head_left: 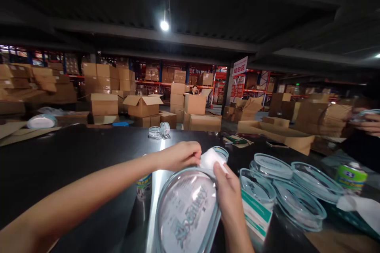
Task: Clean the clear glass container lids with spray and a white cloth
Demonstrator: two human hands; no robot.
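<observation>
A white tissue or cloth [209, 159] is stretched between my two hands above the table. My left hand [184, 155] reaches across with its fingers curled and pinched at the left end of the tissue. Thumb and fingers of my right hand [228, 184] close on its right end. Just below them is an oval clear glass dish [187, 213] with raised lettering on its face. My right hand is beside the dish's rim; whether it touches is unclear. Part of a smaller round glass piece [221, 152] shows behind the tissue.
Several glass dishes [271, 166] crowd the right of the black table [89, 166], beside a green-and-white box [257, 213] and a green spray can [352, 176]. Another can [144, 185] stands behind my left forearm. Small round glass pieces [158, 130] sit at the far edge. A co-worker's hand [369, 122] is at far right.
</observation>
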